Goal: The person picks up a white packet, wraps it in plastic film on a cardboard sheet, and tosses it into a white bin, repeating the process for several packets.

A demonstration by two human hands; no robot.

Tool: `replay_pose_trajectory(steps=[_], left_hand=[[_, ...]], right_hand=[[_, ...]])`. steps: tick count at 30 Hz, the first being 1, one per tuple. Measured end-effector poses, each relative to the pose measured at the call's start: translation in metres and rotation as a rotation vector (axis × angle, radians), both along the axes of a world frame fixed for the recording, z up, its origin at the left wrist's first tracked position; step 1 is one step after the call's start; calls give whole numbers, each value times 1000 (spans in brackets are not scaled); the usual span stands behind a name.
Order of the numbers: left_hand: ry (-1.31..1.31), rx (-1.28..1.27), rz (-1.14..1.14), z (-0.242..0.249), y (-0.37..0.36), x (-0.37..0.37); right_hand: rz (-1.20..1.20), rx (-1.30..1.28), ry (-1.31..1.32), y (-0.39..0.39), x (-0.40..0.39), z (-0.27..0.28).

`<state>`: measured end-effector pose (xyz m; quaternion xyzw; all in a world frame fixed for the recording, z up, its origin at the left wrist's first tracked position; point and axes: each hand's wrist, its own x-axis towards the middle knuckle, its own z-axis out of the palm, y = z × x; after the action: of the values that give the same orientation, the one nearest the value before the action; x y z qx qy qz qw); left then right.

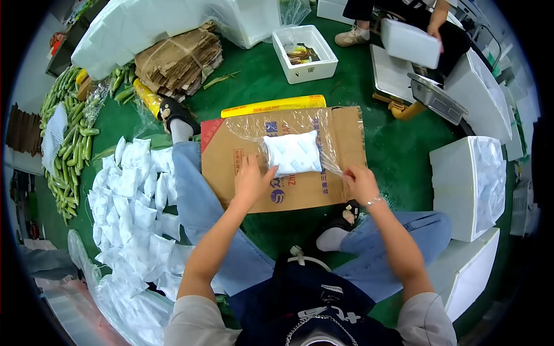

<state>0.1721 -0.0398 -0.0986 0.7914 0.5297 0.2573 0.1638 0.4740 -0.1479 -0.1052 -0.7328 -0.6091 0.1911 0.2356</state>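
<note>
A white ice pack (293, 153) lies on a sheet of clear cling film (328, 144) spread over a flattened cardboard box (225, 190). My right hand (360, 183) pinches the film's lower right corner and draws it taut beside the pack. My left hand (252, 179) is at the left end of the pack, thumb and forefinger apart, the thumb close to the pack's lower left corner. Along the cardboard's far edge rests a yellow cling film roll box (274, 106).
Many white ice packs (130, 202) are heaped at my left. Beyond them lie green vegetables (72, 150) and stacked cardboard (179, 60). A foam box (306, 72) stands ahead. At the upper right, a person (435, 26) holds a foam block (410, 43) over a scale (392, 75); foam boxes (459, 184) line my right.
</note>
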Motion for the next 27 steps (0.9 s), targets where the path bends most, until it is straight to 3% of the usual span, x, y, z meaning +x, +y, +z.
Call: replay_pose_trajectory(steps=[2,3,5,9,12,14,18,20,21,23,24,25,27], left_hand=[[75,-377,66,-12,-5,-6],[68,-388,76,-17,-7,-8],[-97,-553,99,-24,-8,-17],[-176,-540,94,-50,3,-24],[-216,-627,103,-59,19,-26],[-374,-906,17,-50,23,-26],[-616,-1004,76,-20,6,-55],[-989,-1175,104,18,-9,-72],[-975,-1179,106,30,-14,-68],[-1074,-1030,-20,43,-24,-44],[-1002,-871,-67,27,-16,-36],[-1000,-875,-70,18,-11,-28],[-457,-339,-357,1,-3,-14]], right_hand=[[19,-256,-115,-15,10,13],[31,-266,-122,-18,10,25],[302,-464,-624,-22,-7,60],[380,86,-323,42,-63,88],[398,140,-378,94,-86,51],[425,-317,-435,113,-97,34],[422,-289,-356,103,-94,15],[489,-68,-538,91,-99,7],[484,-70,-526,86,-105,7],[708,-62,-544,81,-116,12],[728,-21,-473,79,-119,9],[724,-25,-472,82,-120,10],[760,-220,-287,99,-115,15]])
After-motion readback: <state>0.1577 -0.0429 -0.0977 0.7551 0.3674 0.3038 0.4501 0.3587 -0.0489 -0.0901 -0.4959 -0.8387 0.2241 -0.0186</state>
